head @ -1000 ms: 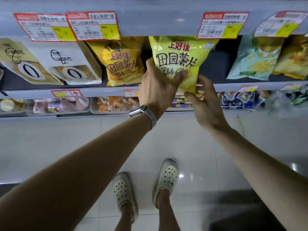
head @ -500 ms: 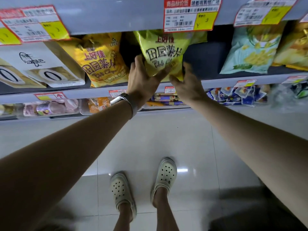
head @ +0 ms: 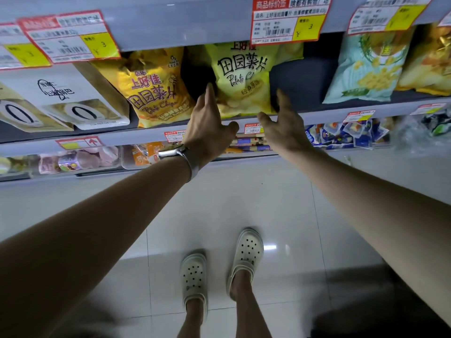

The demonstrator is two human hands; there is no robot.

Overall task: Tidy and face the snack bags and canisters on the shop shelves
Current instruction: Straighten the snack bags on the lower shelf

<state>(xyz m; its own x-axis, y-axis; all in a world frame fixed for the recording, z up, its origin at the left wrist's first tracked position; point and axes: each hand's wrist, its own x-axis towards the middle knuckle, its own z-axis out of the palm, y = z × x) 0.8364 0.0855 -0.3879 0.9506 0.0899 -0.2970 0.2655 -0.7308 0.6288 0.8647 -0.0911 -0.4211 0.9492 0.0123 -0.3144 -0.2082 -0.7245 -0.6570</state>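
Note:
A lime-yellow potato chip bag (head: pixel 241 76) stands upright on the grey shelf (head: pixel 122 136), its front facing me. My left hand (head: pixel 207 130) is at its lower left edge with the fingers stretched up along the bag's side. My right hand (head: pixel 284 128) is at the lower right corner, fingers spread. Both hands flank the bag and touch it lightly without gripping. An orange-yellow chip bag (head: pixel 151 91) of the same brand stands to the left, with a dark gap between the two bags.
A pale blue chip bag (head: pixel 368 67) stands to the right past a gap. White and tan pouches (head: pixel 80 103) lie at the left. Price tags (head: pixel 290 19) hang from the shelf above. Small packets (head: pixel 341 134) fill the lower shelf. My feet stand on the tiled floor (head: pixel 244 191).
The lime-yellow bag went from being held in front of the shelf to standing back on it. My hands have loosened and now sit at its lower corners.

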